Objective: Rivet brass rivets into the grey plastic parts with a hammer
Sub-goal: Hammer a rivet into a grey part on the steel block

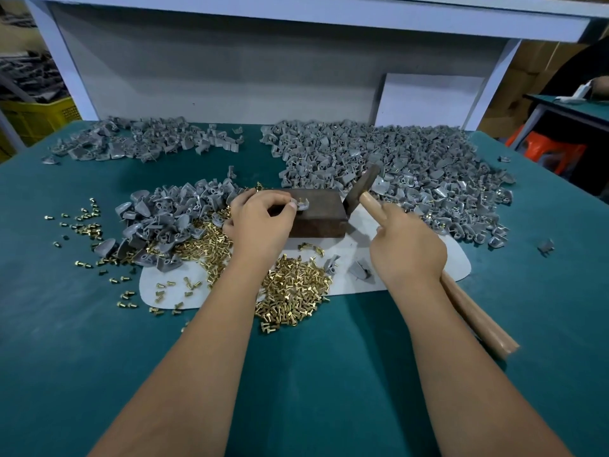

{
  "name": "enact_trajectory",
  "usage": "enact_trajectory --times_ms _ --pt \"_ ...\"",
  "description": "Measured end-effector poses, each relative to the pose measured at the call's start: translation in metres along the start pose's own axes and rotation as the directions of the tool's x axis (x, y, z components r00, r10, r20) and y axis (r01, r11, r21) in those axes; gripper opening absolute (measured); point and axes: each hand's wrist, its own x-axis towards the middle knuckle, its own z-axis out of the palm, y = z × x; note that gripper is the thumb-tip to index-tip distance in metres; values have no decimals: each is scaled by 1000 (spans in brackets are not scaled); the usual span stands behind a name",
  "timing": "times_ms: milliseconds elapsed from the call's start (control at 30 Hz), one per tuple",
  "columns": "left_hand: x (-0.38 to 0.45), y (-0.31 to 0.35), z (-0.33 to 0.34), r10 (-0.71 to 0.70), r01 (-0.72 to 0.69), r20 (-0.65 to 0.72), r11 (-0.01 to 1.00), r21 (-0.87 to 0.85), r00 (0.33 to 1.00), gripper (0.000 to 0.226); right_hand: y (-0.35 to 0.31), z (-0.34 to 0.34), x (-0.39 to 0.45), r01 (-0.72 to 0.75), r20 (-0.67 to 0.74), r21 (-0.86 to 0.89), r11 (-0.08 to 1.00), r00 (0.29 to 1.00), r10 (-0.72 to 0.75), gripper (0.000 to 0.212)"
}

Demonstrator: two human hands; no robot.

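Note:
A dark metal block [321,216] stands on a white mat [369,258] mid-table. My left hand [260,216] pinches a grey plastic part [301,204] with a brass rivet in it, resting on the block's top. My right hand [405,245] grips the wooden handle of a hammer [364,188]. The hammer's dark head hangs just right of the block, above its edge. Loose brass rivets [293,291] lie heaped in front of the block, under my left forearm. A heap of grey parts [174,216] lies left of the block.
A large pile of grey parts with rivets [395,166] spreads behind and right of the block. Another grey pile [141,140] sits at the back left. Scattered rivets [85,222] dot the green table [313,374] at left. A white board [428,100] leans on the back wall.

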Motion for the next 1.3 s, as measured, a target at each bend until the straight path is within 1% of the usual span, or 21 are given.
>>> enact_trajectory --times_ms 100,200,233,300,333,400,433,467,500,533,567,633,700,800,900,967,1100,1300 --pt "-1 0 0 18 -18 10 1000 26 1000 16 0 -4 1 -22 25 -16 1000 999 23 26" --pt "-1 0 0 32 -32 3 998 48 999 18 1 -6 0 -67 98 -44 997 993 71 29" --pt "-1 0 0 38 -38 4 997 60 999 19 1 -6 0 -61 100 -77 995 993 69 31" --pt "-1 -2 0 54 -54 13 996 77 998 21 -2 -5 -1 -8 38 -135 991 999 13 31" --pt "0 -2 0 58 -60 21 995 81 998 20 -7 -5 0 39 -18 -107 993 999 -42 29" --pt "0 -2 0 59 -60 22 994 89 998 15 -23 -4 2 200 -133 83 976 973 -188 26" --pt "1 -3 0 60 -61 17 994 95 998 13 -35 -3 4 281 -157 209 937 955 -251 25" --pt "1 -3 0 65 -67 14 992 105 998 12 -47 -2 7 328 -147 329 885 944 -295 24" --pt "1 -3 1 73 -74 10 990 124 997 10 -58 -1 10 342 -112 425 838 939 -327 22" --pt "1 -3 1 78 -78 5 986 147 997 9 -66 2 14 339 -69 482 808 934 -350 20" --pt "1 -3 1 80 -79 -1 983 164 997 7 -72 5 18 332 -32 493 804 931 -364 16" --pt "2 -4 2 83 -80 -7 983 165 997 7 -78 10 25 310 11 454 835 936 -353 12" --pt "2 -5 3 93 -90 -7 983 160 996 8 -78 13 30 277 19 465 841 946 -323 14" --pt "4 -6 4 113 -108 -16 975 193 993 6 -78 16 29 260 -12 489 833 956 -292 16" --pt "4 -6 5 162 -146 -35 950 275 986 11 -79 20 26 278 -58 462 842 957 -284 16" --pt "4 -6 5 188 -168 -39 939 299 981 12 -80 21 24 300 -96 439 847 953 -288 15" --pt "3 -4 4 164 -153 -29 961 230 986 11 -83 27 18 364 -173 346 865 930 -323 14" --pt "3 -2 4 145 -139 -26 976 169 989 9 -88 32 16 351 -196 350 868 934 -299 14"
